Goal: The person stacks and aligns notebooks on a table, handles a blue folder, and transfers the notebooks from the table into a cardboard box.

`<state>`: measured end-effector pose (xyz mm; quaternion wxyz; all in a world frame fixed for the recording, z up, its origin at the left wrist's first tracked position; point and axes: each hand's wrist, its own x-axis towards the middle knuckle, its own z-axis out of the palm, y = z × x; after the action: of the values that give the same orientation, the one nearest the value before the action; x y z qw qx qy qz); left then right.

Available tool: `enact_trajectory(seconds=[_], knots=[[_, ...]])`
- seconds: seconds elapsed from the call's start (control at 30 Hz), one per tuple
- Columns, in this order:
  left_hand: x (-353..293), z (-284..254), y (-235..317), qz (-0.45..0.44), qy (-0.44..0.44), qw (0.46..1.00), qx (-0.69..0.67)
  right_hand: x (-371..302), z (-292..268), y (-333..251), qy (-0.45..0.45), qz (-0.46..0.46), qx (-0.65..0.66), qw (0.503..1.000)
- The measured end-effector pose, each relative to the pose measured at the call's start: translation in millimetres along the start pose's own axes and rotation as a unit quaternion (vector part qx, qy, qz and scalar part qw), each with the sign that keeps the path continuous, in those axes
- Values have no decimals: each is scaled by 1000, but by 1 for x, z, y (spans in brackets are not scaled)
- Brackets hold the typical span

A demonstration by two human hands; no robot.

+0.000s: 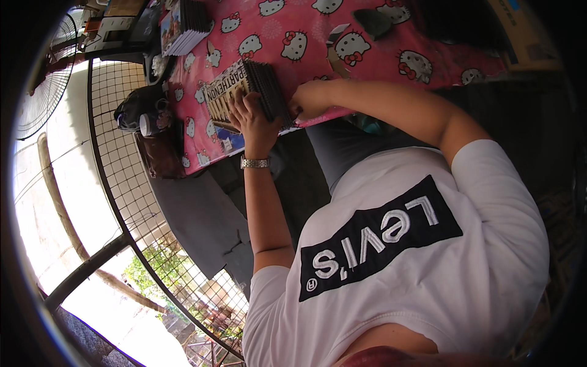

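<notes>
A stack of notebooks point(221, 92) with printed picture covers and dark, ridged edges lies near the front edge of the table. On its top cover rests my left hand point(252, 121), fingers spread, a metal watch on the wrist. Just right of the stack, at the table's edge, my right hand point(310, 100) is closed with its fingers curled down. Whatever it pinches, if anything, is hidden. A blue printed cover point(230, 143) shows partly beneath the near end of the stack.
A pink cartoon-cat tablecloth point(269, 30) covers the table. Another notebook stack point(183, 27) stands at the far left, a dark grey object point(373, 23) farther right. A cardboard box point(531, 33) sits far right. Bags point(143, 110) hang by the left edge, near a fan point(52, 76).
</notes>
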<state>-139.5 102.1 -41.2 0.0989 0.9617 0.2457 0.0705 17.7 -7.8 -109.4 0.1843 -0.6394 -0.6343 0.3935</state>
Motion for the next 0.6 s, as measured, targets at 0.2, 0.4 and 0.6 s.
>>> enact_trajectory(seconds=[0.2, 0.4, 0.6], knots=[[-6, 3, -5, -2, 12, 1000, 5, -14, -8, -10, 40, -40, -82, 995], [-3, 2, -3, 6, 15, 1000, 2, -14, -5, -5, 61, -77, -130, 987], [-2, 2, -2, 6, 11, 1000, 6, -5, -15, -14, -36, 19, -18, 999]])
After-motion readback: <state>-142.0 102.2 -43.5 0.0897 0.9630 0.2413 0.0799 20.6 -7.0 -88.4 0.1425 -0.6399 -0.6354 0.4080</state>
